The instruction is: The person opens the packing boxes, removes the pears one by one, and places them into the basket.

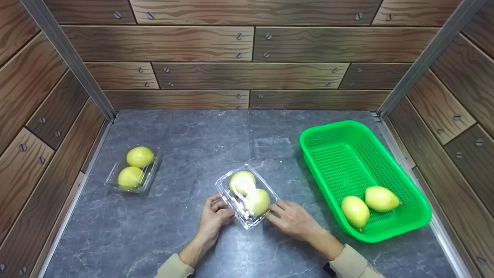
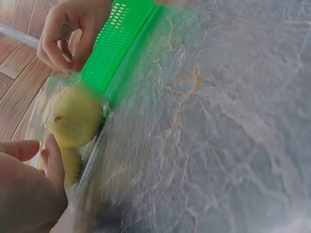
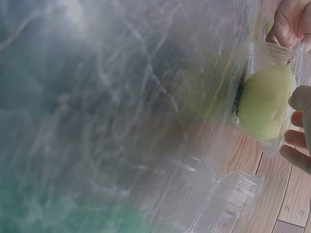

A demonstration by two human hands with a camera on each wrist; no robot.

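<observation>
A clear plastic clamshell box (image 1: 227, 192) with two yellow-green pears (image 1: 257, 202) inside stands at the front middle of the table, its lid down over the fruit. My left hand (image 1: 213, 218) holds its left side, thumb and fingers at the edge. On the opposite side my right hand (image 1: 295, 221) grips the rim near the right corner. The left wrist view shows the right hand (image 2: 73, 34) pinching that rim, with the left hand (image 2: 34, 189) close beside the pears. In the right wrist view a pear (image 3: 266, 102) shows through the box wall.
Another clear clamshell (image 1: 112, 181) with two pears (image 1: 131, 177) sits at the left. To the right stands a green basket (image 1: 322, 185), with two loose pears (image 1: 355, 211) at its near end. A transparent plastic container (image 1: 272, 143) shows faintly behind the middle. Wood-patterned walls surround the table.
</observation>
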